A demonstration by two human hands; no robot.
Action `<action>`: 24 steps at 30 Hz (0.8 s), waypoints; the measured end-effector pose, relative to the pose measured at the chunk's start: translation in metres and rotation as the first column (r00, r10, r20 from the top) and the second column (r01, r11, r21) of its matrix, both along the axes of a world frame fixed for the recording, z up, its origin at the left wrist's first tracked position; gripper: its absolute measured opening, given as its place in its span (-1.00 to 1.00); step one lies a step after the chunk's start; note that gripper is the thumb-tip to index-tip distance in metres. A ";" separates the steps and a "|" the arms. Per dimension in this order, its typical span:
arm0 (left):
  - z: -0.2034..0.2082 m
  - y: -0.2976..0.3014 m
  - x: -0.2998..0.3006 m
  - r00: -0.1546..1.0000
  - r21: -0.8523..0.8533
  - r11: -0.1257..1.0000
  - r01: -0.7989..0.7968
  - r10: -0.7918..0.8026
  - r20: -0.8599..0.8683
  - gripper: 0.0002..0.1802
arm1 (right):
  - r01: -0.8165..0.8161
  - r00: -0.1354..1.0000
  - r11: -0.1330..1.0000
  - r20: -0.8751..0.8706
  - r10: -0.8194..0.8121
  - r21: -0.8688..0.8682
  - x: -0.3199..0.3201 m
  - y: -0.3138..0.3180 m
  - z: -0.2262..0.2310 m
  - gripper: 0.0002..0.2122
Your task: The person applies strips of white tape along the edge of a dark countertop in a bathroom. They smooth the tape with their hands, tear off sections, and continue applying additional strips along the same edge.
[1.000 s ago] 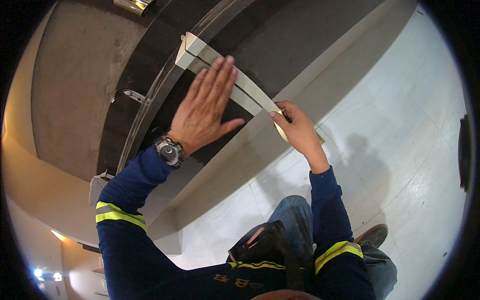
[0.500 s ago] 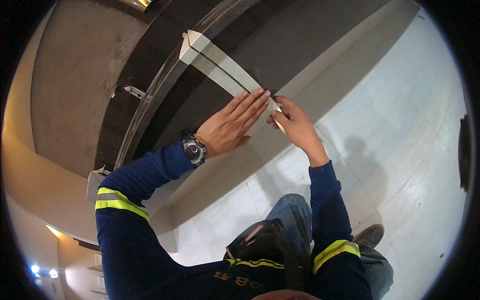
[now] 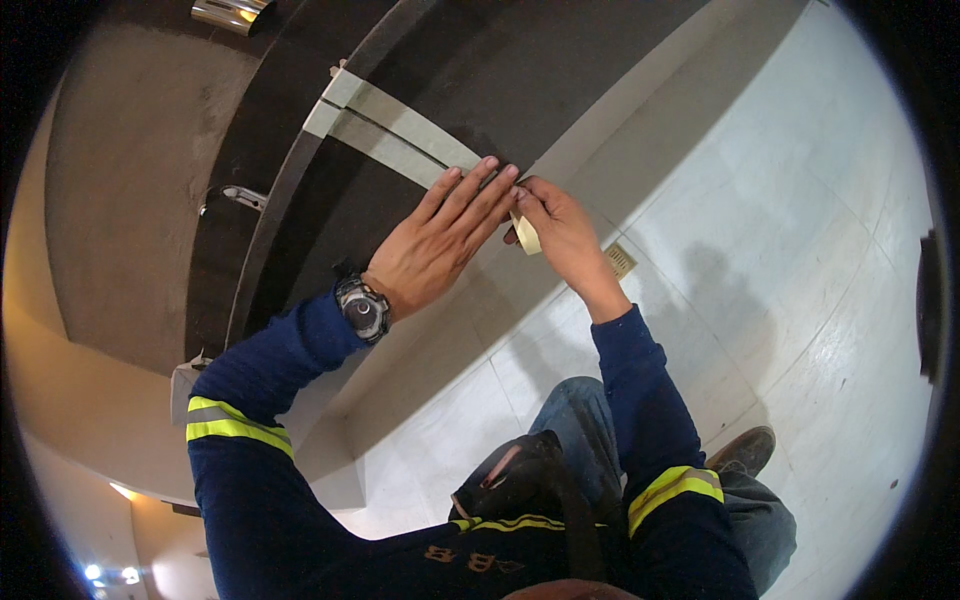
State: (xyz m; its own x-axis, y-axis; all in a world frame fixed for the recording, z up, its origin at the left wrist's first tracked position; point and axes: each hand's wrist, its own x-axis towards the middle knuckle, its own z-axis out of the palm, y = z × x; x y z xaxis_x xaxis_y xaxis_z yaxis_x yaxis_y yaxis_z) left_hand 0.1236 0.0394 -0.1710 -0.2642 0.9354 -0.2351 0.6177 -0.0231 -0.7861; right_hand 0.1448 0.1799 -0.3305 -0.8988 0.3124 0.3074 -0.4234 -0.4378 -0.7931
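Note:
Two strips of pale masking tape point(image 3: 400, 130) run side by side across a dark wall panel point(image 3: 560, 70). My left hand point(image 3: 440, 240) lies flat on the panel, its fingertips pressing the strips' near end. My right hand point(image 3: 560, 225) is closed around a roll of masking tape point(image 3: 526, 234) right at my left fingertips. A wristwatch point(image 3: 362, 308) sits on my left wrist.
A pale baseboard point(image 3: 640, 110) runs below the dark panel, meeting a glossy white tiled floor point(image 3: 790, 270). A metal latch point(image 3: 238, 195) sticks out of the dark frame at the left. My knee and boot point(image 3: 745, 455) rest on the floor below.
My left hand slid down along the tape strips from their upper part to the lower end, meeting my right hand, which stayed on the roll.

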 end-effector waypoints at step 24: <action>-0.007 -0.005 0.002 0.999 -0.043 0.998 -0.042 0.041 -0.027 -0.19 | -0.121 0.935 0.916 0.268 0.234 -0.382 -0.022 -0.058 -0.073 -0.72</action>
State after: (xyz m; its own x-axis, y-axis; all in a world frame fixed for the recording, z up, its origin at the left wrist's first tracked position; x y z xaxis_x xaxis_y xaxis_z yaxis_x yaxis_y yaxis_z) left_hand 0.1259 0.0342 -0.1784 -0.3089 0.9125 -0.2681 0.5978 -0.0330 -0.8010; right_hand 0.1227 0.1214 -0.4039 -0.9806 0.1754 -0.0879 -0.0775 -0.7577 -0.6480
